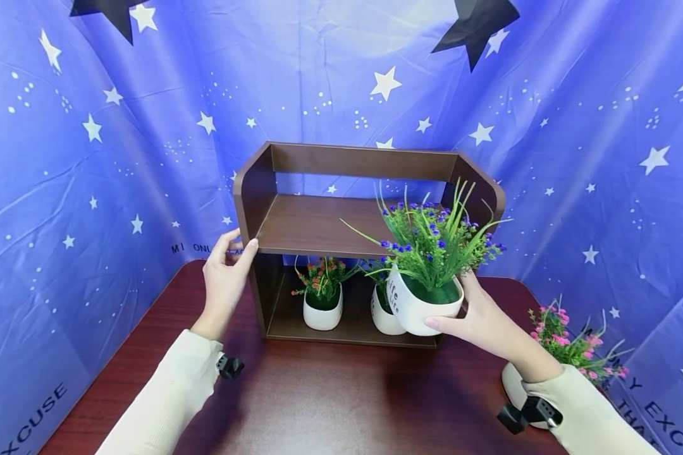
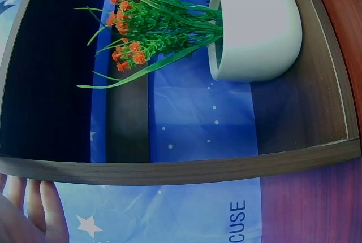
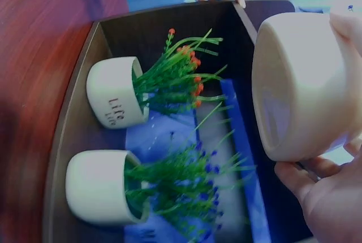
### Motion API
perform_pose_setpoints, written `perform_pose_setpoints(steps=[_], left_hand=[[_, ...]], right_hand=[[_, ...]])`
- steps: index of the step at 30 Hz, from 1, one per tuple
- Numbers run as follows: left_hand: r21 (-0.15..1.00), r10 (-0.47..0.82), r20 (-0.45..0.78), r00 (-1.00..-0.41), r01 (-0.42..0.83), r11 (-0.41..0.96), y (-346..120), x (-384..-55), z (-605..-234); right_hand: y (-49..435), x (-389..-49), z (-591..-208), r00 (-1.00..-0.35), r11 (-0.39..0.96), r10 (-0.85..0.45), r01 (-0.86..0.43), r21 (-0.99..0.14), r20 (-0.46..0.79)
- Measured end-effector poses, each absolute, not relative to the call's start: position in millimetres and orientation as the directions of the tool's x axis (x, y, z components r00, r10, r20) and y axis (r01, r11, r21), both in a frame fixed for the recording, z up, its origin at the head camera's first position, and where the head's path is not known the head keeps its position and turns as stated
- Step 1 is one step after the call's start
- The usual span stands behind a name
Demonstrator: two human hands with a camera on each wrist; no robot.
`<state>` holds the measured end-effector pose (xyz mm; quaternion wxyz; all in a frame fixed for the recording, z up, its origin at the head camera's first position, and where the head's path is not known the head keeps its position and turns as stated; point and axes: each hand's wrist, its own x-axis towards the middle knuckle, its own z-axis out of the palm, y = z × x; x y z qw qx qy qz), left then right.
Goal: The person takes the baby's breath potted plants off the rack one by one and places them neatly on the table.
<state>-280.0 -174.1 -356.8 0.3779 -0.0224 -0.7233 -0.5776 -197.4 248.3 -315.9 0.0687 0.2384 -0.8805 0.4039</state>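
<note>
My right hand (image 1: 484,319) grips a white pot printed "Life" from its right side, thumb across the front. This potted plant (image 1: 429,309), with long green blades and small blue-purple flowers, is raised in front of the brown two-tier shelf (image 1: 319,221). In the right wrist view, the underside of the held pot (image 3: 277,93) shows. My left hand (image 1: 227,278) holds the shelf's left side panel, its thumb on the front edge near the upper board and its fingers along the outside. On the lower tier stand an orange-flowered potted plant (image 1: 322,313) and a blue-flowered potted plant (image 1: 384,313), partly hidden behind the raised pot.
A pink-flowered potted plant (image 1: 563,341) stands at the table's right, partly behind my right forearm. The shelf rests on a reddish-brown table (image 1: 296,398). A blue curtain (image 1: 330,82) with white stars hangs behind and on both sides.
</note>
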Motion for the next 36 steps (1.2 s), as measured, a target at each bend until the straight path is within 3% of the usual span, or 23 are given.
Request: perform_pose_setpoints(steps=[8, 13, 29, 36], left_hand=[[0.82, -0.405, 0.569, -0.716, 0.458, 0.342, -172.2, -279.4, -358.3], [0.821, -0.403, 0.567, -0.719, 0.456, 0.343, -172.5, -279.7, -357.6], [0.826, -0.414, 0.561, -0.717, 0.451, 0.339, -174.4, -278.2, -356.7], [0.826, -0.41, 0.56, -0.72, 0.452, 0.336, -173.7, -279.0, -355.2]], right_hand=[[272.8, -185.5, -337.3, -0.911, 0.661, -0.305, -0.412, -0.627, 0.277], [283.3, -181.3, -350.5, -0.901, 0.658, -0.293, -0.432, -0.617, 0.319], [311.5, -168.2, -385.7, -0.922, 0.701, -0.254, -0.383, -0.601, 0.291], [319.5, -163.4, -401.3, -0.934, 0.665, -0.235, -0.356, -0.657, 0.268]])
